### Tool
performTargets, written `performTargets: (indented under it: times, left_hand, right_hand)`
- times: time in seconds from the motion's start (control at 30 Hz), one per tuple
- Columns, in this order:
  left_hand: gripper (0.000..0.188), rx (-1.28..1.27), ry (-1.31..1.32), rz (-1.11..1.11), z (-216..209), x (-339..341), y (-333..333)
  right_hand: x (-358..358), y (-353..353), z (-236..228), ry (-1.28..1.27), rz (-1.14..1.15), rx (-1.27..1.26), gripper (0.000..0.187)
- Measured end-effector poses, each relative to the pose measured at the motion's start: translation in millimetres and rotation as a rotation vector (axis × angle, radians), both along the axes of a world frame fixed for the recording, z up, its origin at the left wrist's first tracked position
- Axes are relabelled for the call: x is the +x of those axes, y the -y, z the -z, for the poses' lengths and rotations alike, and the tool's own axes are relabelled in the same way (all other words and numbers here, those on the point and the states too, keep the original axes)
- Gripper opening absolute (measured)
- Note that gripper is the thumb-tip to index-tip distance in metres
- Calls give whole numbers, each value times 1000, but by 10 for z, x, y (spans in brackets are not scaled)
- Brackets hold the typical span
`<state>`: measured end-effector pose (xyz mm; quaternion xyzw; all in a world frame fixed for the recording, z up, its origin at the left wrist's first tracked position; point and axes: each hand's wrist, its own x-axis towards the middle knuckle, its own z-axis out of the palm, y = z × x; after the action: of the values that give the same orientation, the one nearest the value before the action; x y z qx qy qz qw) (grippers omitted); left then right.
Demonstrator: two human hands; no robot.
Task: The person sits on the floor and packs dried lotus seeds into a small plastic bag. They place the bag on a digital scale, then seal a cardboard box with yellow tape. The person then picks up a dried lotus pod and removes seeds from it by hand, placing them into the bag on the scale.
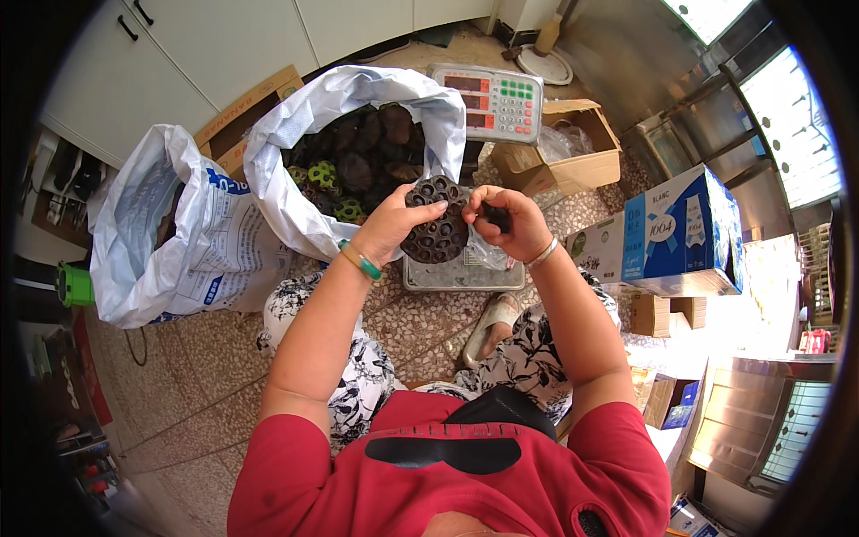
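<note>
A dark brown dried lotus seed pod (435, 234) is upheld in front of me, its face full of round holes with dark seeds in them. My left hand (390, 222) grips it from the left, thumb across its face. At its right edge is my right hand (512, 224), closed with curled fingers around a small dark thing that I cannot make out. Below both hands, a clear plastic bag (484, 254) lies on the metal platform (458, 278) of a scale. Just beyond my left hand stands a white woven sack (271, 148) filled with dark pods, a few of them green.
The scale's keypad display (490, 100) rises behind the platform. Right of it sits an open cardboard box (573, 166) with clear plastic inside. A second woven sack (210, 237) stands at the left, and a blue and white carton (680, 231) at the right. White cabinets (206, 54) line the back.
</note>
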<state>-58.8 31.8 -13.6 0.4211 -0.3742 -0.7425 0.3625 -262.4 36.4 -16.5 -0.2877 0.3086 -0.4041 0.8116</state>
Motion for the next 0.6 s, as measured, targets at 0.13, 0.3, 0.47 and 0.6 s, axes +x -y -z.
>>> performTargets:
  times: [0.13, 0.3, 0.47, 0.6]
  left_hand:
    - [41, -297, 389, 19, 259, 8, 28]
    - [29, -362, 300, 108, 191, -34, -41]
    - [25, -160, 86, 181, 131, 41, -15]
    - [24, -125, 102, 149, 155, 27, -10]
  right_hand:
    - [41, -18, 46, -287, -126, 4, 38]
    - [260, -101, 118, -1180, -68, -671, 50]
    - [146, -117, 157, -668, -189, -360, 43]
    - [180, -82, 85, -714, -192, -267, 41]
